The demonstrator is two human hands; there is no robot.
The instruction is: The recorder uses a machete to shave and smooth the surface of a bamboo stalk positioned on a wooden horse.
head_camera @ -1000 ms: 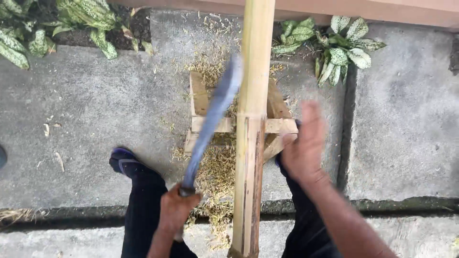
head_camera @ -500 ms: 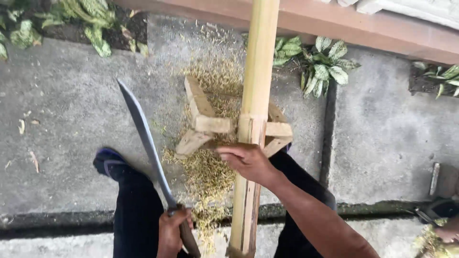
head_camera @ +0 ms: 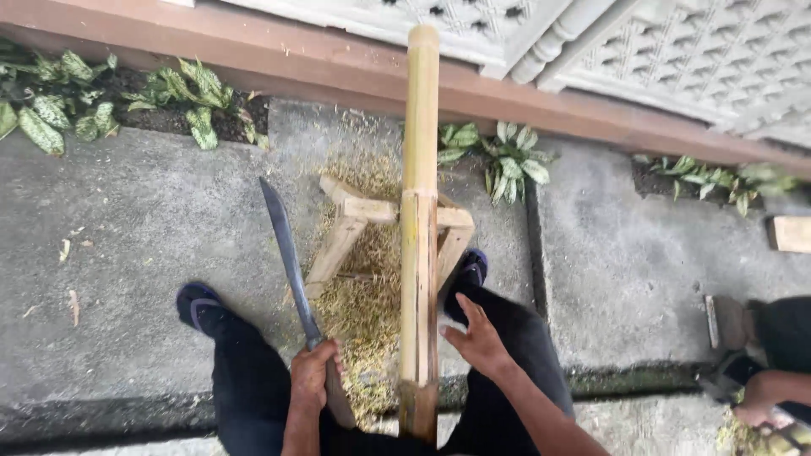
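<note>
My left hand (head_camera: pixel 311 373) is closed fully round the handle of the machete (head_camera: pixel 291 262); the blade runs from the fist toward 11 o'clock, tip up, clear of the bamboo pole (head_camera: pixel 420 228). My right hand (head_camera: pixel 475 336) is open, fingers spread, palm just beside the right flank of the pole at its lower third; I cannot tell whether the fingertips touch it. The pole stands near upright between my legs, its foot at 6 o'clock, its top at 12 o'clock; a split line runs down its lower half; it leans against the wooden stand (head_camera: pixel 363 228) behind it.

To work the split cleanly, in my judgement: steady the pole with the right palm on its side, never across the split line; keep those fingers below and away from the blade's path; bring the edge in along the grain, square to the split; keep both sandalled feet (head_camera: pixel 196 306) wide of the pole.

Hard to make out: the pole's foot is cut off at the bottom edge; how deep the split goes is not visible; bamboo shavings (head_camera: pixel 363 312) cover the concrete floor (head_camera: pixel 127 228) under the stand; at 4 o'clock another person's hand (head_camera: pixel 756 401) is partly cut off, and what it holds is unclear.
</note>
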